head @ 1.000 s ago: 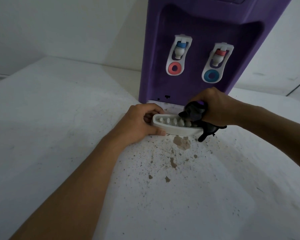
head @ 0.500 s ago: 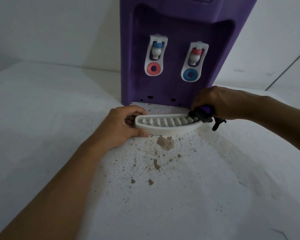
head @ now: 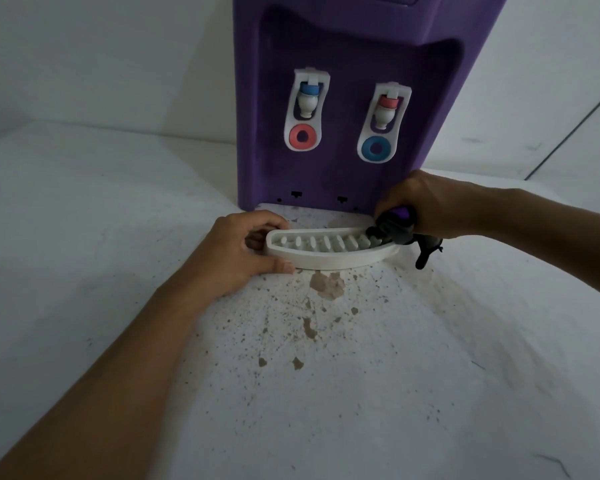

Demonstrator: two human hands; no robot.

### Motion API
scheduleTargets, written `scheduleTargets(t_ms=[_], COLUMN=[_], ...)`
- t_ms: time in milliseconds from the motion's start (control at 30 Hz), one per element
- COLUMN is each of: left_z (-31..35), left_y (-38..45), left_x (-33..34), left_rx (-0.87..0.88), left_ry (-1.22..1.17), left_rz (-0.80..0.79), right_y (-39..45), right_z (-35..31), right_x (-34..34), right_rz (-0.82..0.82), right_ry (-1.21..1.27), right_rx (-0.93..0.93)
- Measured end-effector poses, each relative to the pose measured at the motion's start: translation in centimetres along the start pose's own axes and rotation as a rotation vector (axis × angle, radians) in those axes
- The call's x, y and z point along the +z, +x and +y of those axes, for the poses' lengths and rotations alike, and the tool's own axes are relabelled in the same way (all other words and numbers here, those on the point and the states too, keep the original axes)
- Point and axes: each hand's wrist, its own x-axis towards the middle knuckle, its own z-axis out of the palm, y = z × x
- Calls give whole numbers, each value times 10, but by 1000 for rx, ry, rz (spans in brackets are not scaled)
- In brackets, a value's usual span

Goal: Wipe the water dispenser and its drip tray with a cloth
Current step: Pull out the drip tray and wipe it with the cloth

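On the slotted drip tray (head: 329, 256), right hand (head: 426, 206) presses cloth (head: 395, 232).

White drip tray (head: 329, 252) lies on stained white surface (head: 326, 375), just in front of purple water dispenser (head: 354, 98). L hand (head: 236, 254) grips tray's left end; R hand (head: 426, 206) presses dark cloth (head: 395, 232) onto right end of grille.
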Motion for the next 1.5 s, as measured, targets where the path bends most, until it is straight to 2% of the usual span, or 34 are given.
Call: scheduleTargets(t_ms=[400,533,667,800,1000,1133,1500], left_z=[0,1,2,4,4,5,7], left_y=[-1,-2,-2,-3,-3,-2,-4], left_x=[1,3,2,2,2,2,4], left_rx=[-15,-27,-19,-11,5,27,42], left_ry=[19,10,14,9,16,34,13], left_rz=[11,16,20,15,17,26,40], right_y=[3,9,7,-7,-24,-19,3], right_z=[-5,-7,-10,3,12,9,-7], right_x=[-1,-2,8,5,-3,-6,-3], right_rz=[-165,-177,-75,68,43,107,12], right_ry=[16,-11,-72,63,93,203,130], right_rx=[278,292,249,342,500,598,646])
